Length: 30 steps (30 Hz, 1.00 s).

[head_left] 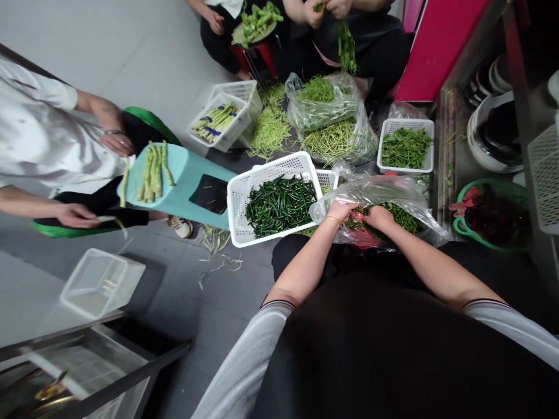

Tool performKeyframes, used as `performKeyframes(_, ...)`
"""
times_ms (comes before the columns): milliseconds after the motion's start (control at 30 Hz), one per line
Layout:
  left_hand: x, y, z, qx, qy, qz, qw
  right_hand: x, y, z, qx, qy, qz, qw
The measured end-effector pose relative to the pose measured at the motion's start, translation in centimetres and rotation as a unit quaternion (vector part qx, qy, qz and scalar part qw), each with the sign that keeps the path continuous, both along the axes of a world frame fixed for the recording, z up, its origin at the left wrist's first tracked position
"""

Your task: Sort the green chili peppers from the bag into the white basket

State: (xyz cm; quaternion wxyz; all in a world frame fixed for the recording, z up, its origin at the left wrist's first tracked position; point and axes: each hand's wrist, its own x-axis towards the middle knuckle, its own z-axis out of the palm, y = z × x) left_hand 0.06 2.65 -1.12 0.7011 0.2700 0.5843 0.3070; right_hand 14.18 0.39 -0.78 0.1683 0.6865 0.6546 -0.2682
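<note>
At the left half of the clear plastic bag (379,187), both hands are down among the contents; right hand (379,219) curled into thin green pods (400,216), left hand (343,210) just beside it, toward the bag's left end; fingertips mostly hidden, so can't tell if either is clamped on a pod or apart; key relation: most visible pods lie right of the right hand, bed's long axis roughly left-right across the lap, so right hand is nearer; a few pods show between the hands, by some red material (363,236); white basket (237,209) of dark green chillies (282,205) sits left of the left hand, which is nearer to it; bag edge looks to overlap its right side; farther out, bagged stalks (329,141) lie ahead, green tub (461,226) off right, teal stool (192,166) left past the basket.
</note>
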Motion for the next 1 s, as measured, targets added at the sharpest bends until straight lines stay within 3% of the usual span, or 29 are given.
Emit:
performKeyframes(100, 0.7, -0.4, -0.5, 0.025, 0.065, -0.072, 0.995, 0.7, -0.1, 1.5, 0.078, 0.018, 0.072, 0.994)
performKeyframes(233, 1.1, -0.2, -0.6, 0.039, -0.004, -0.044, 0.998, 2.0, -0.7, 2.9, 0.138, 0.098, 0.105, 0.980)
performKeyframes(367, 0.6, 0.1, -0.2, 0.002, -0.082, -0.021, 0.996, 2.8, -1.7, 2.8, 0.142, 0.233, 0.090, 0.958)
performKeyframes(467, 0.1, -0.1, 0.6, -0.005, -0.117, -0.046, 0.992, 3.8, -2.3, 2.7, 0.048, 0.321, 0.092, 0.941)
performKeyframes(567, -0.1, -0.4, 1.4, 0.028, -0.158, -0.161, 0.974, 5.0, -2.3, 2.8, -0.048, 0.369, -0.011, 0.928)
performKeyframes(667, -0.1, -0.9, 1.7, 0.078, -0.153, -0.257, 0.951, 5.3, -1.8, 2.9, 0.012, 0.406, -0.153, 0.901)
performKeyframes(800, -0.1, -1.5, 1.6, 0.101, -0.139, -0.283, 0.944, 4.6, -1.2, 3.2, 0.054, 0.483, -0.103, 0.868)
performKeyframes(900, -0.8, -1.4, 1.7, 0.068, -0.185, -0.230, 0.953, 4.7, -1.0, 3.0, 0.088, 0.439, -0.101, 0.888)
performKeyframes(1000, -1.7, -0.7, 2.2, 0.015, -0.252, -0.174, 0.952, 4.9, -1.1, 2.1, 0.141, 0.280, -0.040, 0.949)
